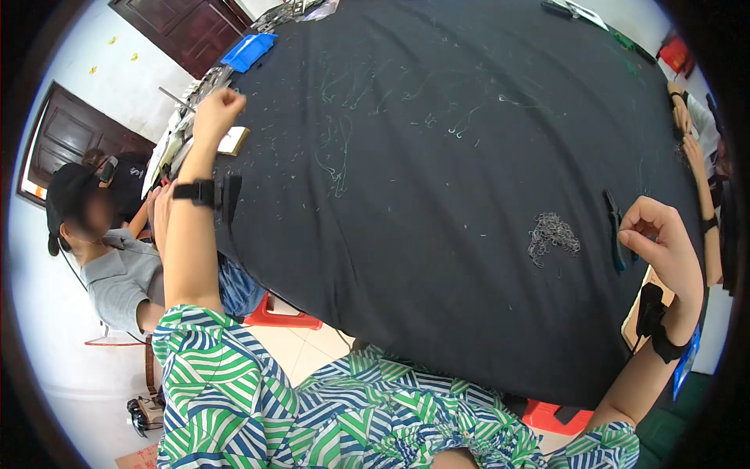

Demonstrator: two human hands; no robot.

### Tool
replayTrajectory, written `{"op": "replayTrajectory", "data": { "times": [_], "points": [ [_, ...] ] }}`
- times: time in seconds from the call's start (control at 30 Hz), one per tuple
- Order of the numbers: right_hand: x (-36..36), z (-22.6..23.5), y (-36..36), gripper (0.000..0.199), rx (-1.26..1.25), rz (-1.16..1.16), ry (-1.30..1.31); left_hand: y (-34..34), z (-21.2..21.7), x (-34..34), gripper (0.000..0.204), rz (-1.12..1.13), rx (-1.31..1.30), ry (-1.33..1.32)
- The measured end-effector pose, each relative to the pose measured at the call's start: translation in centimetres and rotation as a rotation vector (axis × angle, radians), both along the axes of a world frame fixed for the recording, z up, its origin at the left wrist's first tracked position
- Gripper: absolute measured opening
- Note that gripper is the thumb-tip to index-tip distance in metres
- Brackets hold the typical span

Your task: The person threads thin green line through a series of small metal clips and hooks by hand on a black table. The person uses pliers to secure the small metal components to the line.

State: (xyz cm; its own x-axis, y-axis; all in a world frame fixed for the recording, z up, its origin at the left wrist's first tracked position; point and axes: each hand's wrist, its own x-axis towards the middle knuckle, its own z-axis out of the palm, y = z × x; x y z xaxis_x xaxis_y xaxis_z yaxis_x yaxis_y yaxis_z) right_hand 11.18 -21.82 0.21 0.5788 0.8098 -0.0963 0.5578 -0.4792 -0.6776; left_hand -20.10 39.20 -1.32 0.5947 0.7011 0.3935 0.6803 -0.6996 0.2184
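My left hand [219, 116] is raised far out at the left, its fingers pinched together above the edge of the black cloth. At the right, my right hand [662, 241] also has thumb and fingers pressed together; whatever either pinch holds is too fine to make out. Beside the right hand lie dark-handled pliers [616, 230]. A small heap of metal fish hooks [553, 234] rests on the cloth left of the pliers. Thin green fishing lines [345, 152] are scattered over the middle and far cloth, one ending in a hook [455, 133].
The black cloth [437, 297] covers a large table. A blue tray [248, 52] and a small pale block [234, 141] sit at the far left. A person in a cap [117, 258] sits at left; another person's hands [686, 133] are at the right edge. Red stools [285, 311] stand below.
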Motion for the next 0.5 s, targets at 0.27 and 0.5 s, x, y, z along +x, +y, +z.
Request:
{"op": "replayTrajectory", "data": {
  "times": [0.27, 0.5],
  "points": [
    [-0.1, 0.2, 1.0, 0.008, -0.090, 0.031, -0.059, -3.0, -5.0, -4.7, 0.020, 0.197, -0.236, 0.279],
    [-0.6, 0.8, 0.6, 0.007, -0.144, -0.042, 0.005, -2.1, -5.1, -6.6, 0.030, 0.231, -0.323, 0.399]
  ]
}}
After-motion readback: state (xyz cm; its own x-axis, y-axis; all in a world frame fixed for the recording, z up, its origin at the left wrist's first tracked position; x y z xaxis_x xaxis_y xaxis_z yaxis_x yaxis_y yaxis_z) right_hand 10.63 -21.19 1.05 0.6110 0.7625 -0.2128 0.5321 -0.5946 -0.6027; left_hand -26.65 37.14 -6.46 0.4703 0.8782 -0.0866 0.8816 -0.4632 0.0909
